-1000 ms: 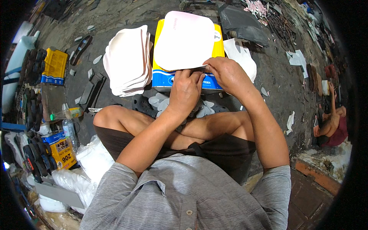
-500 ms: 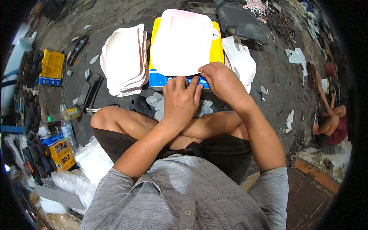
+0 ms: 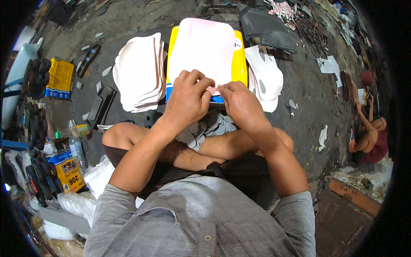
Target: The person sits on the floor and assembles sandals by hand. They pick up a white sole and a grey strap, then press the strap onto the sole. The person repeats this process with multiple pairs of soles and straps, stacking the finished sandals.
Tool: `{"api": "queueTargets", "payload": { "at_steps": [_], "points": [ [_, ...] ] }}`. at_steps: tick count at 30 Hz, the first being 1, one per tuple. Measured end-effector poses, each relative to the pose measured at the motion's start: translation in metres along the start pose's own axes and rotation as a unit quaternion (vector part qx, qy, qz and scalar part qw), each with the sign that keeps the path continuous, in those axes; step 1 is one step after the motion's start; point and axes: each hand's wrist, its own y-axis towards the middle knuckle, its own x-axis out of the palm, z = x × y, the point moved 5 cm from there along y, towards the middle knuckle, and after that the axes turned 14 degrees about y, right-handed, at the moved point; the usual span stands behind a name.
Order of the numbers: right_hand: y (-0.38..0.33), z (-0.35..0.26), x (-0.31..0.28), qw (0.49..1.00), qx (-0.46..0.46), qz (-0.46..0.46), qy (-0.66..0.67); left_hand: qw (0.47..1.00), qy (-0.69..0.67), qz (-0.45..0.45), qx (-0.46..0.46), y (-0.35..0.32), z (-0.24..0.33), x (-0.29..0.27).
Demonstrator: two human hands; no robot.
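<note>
A pale pink sheet (image 3: 203,51) with rounded corners lies over a yellow and blue tin (image 3: 240,66) in front of my crossed legs. At the sheet's near edge, my left hand (image 3: 186,98) is closed with its fingers curled, pinching the edge. Close beside it, my right hand (image 3: 243,105) pinches the same edge between thumb and fingertips. Several flat grey oval pieces (image 3: 205,128) lie heaped between the tin and my shins.
To the tin's left stands a stack of pale sheets (image 3: 137,70); white sheets with oval holes (image 3: 265,79) lie to its right. A dark sheet (image 3: 267,28) is beyond. Bottles (image 3: 76,147) and another yellow tin (image 3: 60,79) are at left. Another person (image 3: 370,137) sits far right.
My left hand has moved up and left onto the sheet's near edge. My right hand has shifted slightly down, still at that edge. More of the grey pieces now show.
</note>
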Motion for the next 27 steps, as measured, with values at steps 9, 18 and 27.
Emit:
{"api": "queueTargets", "payload": {
  "at_steps": [9, 18, 27],
  "points": [
    [-0.001, -0.004, 0.001, 0.999, -0.012, 0.037, 0.000, 0.959, 0.257, -0.101, 0.062, 0.025, -0.011, 0.020],
    [-0.006, -0.001, -0.017, 0.975, 0.054, 0.201, 0.074, 0.989, 0.061, 0.129, -0.035, 0.069, -0.034, -0.030],
    [-0.051, 0.179, -0.034, 0.638, 0.198, 0.505, 0.547, 0.917, 0.045, 0.025, -0.395, -0.014, -0.203, -0.005]
  ]
}}
